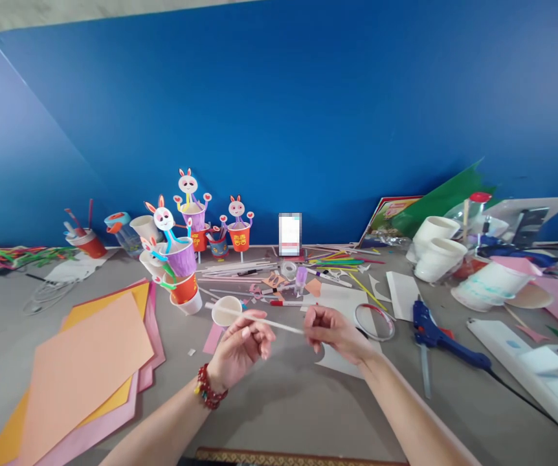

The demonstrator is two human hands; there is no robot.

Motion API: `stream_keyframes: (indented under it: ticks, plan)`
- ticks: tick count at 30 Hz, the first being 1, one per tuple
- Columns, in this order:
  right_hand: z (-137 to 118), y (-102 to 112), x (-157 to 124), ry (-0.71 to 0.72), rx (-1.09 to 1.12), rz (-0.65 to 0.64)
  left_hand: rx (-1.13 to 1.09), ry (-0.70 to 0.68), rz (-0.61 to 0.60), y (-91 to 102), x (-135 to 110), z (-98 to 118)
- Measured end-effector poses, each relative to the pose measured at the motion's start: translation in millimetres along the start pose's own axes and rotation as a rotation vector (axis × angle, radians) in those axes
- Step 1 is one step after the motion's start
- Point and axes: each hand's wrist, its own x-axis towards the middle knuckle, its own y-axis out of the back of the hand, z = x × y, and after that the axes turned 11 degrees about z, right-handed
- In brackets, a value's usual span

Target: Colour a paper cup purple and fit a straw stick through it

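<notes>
Nearest us, a patterned strip (303,457) borders the grey tabletop (279,414). Two forearms reach inward, a red bead bracelet (211,386) circling the left wrist. Our right hand (330,330) pinches one end of a thin white stick (286,327), raised above the table, probably to steady it. Our left hand (245,340) is palm-up, fingers loosely curled where the stick crosses; we cannot tell whether they grip it. The stick's other end reaches over a white cup (230,303), which limits lowering on that side; between the forearms there seems more room. At left, stacked coloured paper (87,369) lies well outside the left arm. At right, a blue glue gun (427,323) trails its cord rightward, perhaps keeping it off the right arm. Farther away, rabbit-faced cups (182,257) stand upright, likely displayed. A blue wall (283,116) bounds the far edge.
</notes>
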Motion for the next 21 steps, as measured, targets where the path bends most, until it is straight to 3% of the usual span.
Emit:
stream_keyframes:
  ticks: [3, 6, 12, 21]
  plan:
    - [0, -6, -5, -0.128, -0.081, -0.269, 0.116, -0.029, 0.098, 0.3, 0, -1]
    - [6, -18, -7, -0.166, -0.113, -0.404, 0.229, 0.041, 0.183, -1.9, 1, -5]
    - [20, -35, -6, -0.230, -0.144, -0.495, 0.319, 0.073, 0.273, -10.0, 3, -10]
    - [20, -40, -9, -0.406, -0.170, -0.552, 0.262, 0.098, 0.241, -13.1, 2, -15]
